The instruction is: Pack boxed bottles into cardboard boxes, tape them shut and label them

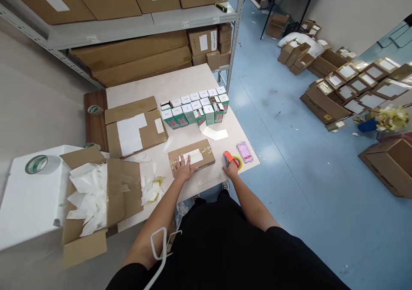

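My left hand (184, 169) lies with fingers spread on a closed cardboard box (208, 152) that has a white label and shiny clear tape on top. My right hand (231, 169) is wrapped round an orange-red tape dispenser (228, 156) carrying a yellow-edged roll, just right of the box near the table's front edge. Beyond the dispenser lies a pink item (244, 151), blurred out. Behind the box stand rows of small green-and-white cartons (187, 113), a few with their tops open. A folded white paper strip (214, 133) lies in front of them.
A flat cardboard box (149, 131) rests at the table's left, beside an open carton (124, 187) stuffed with white paper. Tape rolls (37, 164) sit further left. A metal shelf (122, 30) with boxes spans the back. More cartons (328, 103) stand on the blue floor at right.
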`<action>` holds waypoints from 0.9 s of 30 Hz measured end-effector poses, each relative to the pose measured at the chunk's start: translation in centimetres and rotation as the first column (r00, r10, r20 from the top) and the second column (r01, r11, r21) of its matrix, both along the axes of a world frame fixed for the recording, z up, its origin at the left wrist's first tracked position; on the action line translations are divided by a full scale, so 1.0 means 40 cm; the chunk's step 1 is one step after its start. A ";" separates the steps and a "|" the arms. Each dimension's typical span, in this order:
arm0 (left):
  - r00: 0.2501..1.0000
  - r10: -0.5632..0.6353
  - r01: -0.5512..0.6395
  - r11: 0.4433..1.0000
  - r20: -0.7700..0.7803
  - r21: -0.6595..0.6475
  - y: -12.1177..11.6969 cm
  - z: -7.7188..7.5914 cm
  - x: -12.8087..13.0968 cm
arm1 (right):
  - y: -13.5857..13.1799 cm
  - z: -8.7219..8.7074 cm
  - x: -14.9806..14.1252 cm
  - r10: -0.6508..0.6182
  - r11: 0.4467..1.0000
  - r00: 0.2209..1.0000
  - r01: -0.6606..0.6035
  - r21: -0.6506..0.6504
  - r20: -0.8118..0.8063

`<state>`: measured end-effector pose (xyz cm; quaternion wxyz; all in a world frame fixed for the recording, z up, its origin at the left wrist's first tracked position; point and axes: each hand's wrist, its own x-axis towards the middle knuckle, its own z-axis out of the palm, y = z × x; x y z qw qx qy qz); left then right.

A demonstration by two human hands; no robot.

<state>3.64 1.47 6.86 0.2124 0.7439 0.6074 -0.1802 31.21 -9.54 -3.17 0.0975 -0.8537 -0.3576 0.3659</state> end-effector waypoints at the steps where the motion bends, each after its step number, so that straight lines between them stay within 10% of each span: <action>1: 1.000 0.000 0.000 1.000 -0.004 -0.003 0.000 -0.001 0.000 | 0.007 0.000 0.003 0.004 0.999 1.000 -0.004 -0.038 -0.001; 11: 1.000 0.019 -0.018 0.999 0.025 -0.035 0.007 -0.002 0.000 | 0.021 0.038 0.044 0.005 0.988 0.997 0.006 -0.152 0.074; 18: 0.996 0.032 -0.030 0.999 0.078 -0.034 0.002 0.009 0.001 | 0.047 0.148 -0.030 0.022 0.964 0.995 -0.047 0.260 0.095; 27: 0.995 0.067 -0.061 0.996 0.079 -0.065 0.002 0.001 0.012 | 0.174 0.318 -0.154 0.316 0.704 0.892 0.009 0.711 -0.324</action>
